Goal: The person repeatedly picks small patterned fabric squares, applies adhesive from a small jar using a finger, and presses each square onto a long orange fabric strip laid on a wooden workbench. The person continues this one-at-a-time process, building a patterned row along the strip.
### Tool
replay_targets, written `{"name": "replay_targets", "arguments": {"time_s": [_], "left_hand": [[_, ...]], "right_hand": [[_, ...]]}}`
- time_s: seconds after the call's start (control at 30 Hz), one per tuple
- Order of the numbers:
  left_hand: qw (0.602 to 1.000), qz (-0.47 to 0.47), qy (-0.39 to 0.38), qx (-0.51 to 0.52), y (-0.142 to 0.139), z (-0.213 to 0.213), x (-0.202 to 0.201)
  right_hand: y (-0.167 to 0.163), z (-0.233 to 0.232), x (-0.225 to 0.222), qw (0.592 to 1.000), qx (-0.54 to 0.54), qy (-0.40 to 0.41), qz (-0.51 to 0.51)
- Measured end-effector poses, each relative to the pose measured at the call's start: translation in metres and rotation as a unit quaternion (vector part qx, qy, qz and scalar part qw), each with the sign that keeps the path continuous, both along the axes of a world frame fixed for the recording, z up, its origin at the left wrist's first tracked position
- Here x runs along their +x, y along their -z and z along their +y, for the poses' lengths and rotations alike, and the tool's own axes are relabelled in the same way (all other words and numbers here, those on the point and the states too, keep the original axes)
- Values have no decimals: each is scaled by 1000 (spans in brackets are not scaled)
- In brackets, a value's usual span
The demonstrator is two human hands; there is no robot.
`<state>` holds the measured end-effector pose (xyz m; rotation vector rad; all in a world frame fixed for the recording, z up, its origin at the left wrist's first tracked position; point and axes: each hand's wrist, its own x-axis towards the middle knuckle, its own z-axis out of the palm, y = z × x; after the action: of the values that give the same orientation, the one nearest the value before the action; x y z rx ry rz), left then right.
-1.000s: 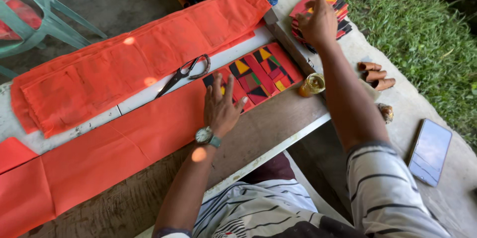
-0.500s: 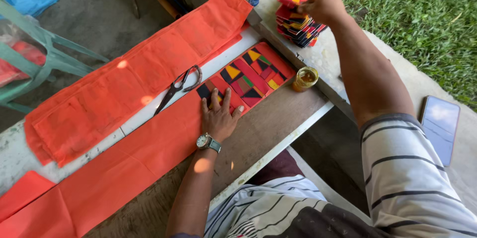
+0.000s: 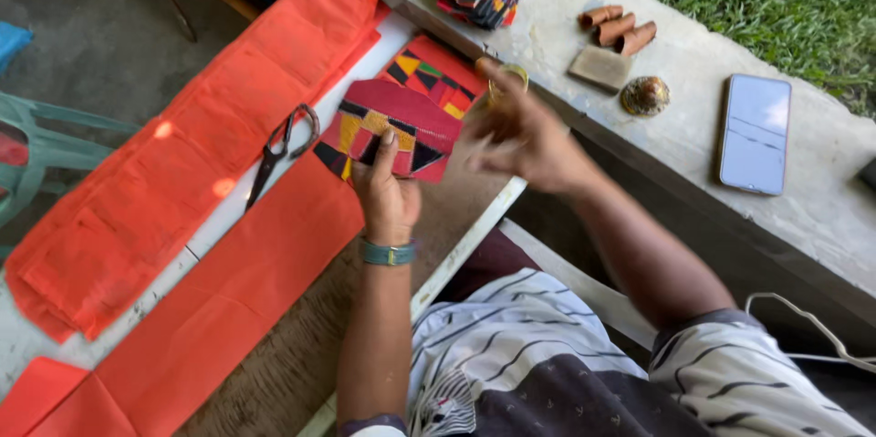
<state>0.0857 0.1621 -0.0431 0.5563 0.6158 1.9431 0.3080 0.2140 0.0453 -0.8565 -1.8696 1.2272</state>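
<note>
We hold the patchwork piece (image 3: pixel 388 127) up off the counter (image 3: pixel 274 373) in our left hand (image 3: pixel 388 200), fingers closed on its near edge, long axis running sideways. Our right hand (image 3: pixel 520 140), blurred and half-open, hovers just beside its right end, seemingly empty.

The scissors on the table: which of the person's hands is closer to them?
Left. The left hand, holding a patchwork piece, is just right of the scissors without touching them. The right hand is farther right, beyond that piece, blurred.
</note>
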Motion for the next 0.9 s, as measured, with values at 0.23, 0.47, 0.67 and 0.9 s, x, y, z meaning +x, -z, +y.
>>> {"name": "replay_targets", "arguments": {"time_s": [0.23, 0.47, 0.67, 0.9], "left_hand": [[780, 547, 222, -207, -12, -34, -19], [701, 658, 154, -227, -13, -36, -8], [773, 605, 124, -146, -4, -27, 3], [711, 681, 121, -126, 16, 7, 7]], "right_hand": [[14, 88, 42, 856, 272, 35, -438], [29, 110, 13, 839, 257, -6, -480], [15, 111, 30, 856, 227, 4, -464], [-24, 70, 71, 907, 213, -22, -364]]}}
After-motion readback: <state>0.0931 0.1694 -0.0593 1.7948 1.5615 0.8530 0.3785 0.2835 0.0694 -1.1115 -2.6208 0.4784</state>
